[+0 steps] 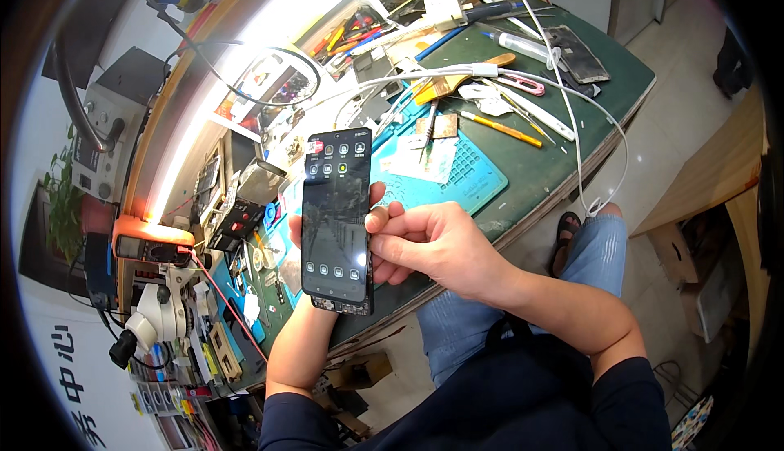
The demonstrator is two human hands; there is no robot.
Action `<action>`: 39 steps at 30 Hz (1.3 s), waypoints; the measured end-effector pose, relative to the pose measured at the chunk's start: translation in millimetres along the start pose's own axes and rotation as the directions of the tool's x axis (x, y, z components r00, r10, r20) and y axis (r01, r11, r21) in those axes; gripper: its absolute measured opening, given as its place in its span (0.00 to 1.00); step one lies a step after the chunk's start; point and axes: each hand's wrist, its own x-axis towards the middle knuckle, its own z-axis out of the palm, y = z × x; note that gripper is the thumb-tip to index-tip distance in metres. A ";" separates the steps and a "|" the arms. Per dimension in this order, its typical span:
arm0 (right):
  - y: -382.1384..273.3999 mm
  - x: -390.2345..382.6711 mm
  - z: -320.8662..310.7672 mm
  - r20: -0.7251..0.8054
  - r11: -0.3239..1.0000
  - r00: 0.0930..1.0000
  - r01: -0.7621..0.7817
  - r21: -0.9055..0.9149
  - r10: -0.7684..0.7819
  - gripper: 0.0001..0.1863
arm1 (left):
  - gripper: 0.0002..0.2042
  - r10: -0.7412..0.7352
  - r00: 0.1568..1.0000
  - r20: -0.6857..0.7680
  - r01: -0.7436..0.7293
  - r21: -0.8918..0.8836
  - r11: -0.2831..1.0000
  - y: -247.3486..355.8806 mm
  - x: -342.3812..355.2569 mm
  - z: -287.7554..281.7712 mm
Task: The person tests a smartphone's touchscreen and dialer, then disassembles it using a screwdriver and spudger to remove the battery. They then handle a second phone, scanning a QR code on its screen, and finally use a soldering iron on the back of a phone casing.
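A black smartphone (pixel 336 214) is held upright in front of me, its screen lit with rows of small icons. Below the screen's lower edge, a strip of bare inner parts (pixel 341 305) shows in the frame. My left hand (pixel 377 193) is wrapped round the phone from behind; most of it is hidden, with fingertips showing at the right edge and the thumb side at the left. At the phone's right edge, my right hand (pixel 445 247) is closed, with thumb and forefinger pinched against the side. Some of its lower fingers curl by the phone's edge.
A blue repair mat (pixel 482 180) lies on the green bench (pixel 629 71). Tweezers, a brush (pixel 457 83), a yellow-handled tool (pixel 502 128), a syringe (pixel 523 45) and a white cable (pixel 576 149) crowd it. An orange multimeter (pixel 151 243) and white microscope (pixel 159 316) stand left.
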 end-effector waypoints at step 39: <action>1.4 -3.5 -1.7 -0.019 1.000 1.000 -0.015 -0.020 0.015 0.13 | 0.53 -0.032 0.995 -0.093 0.044 0.123 0.991 2.6 -5.8 -7.7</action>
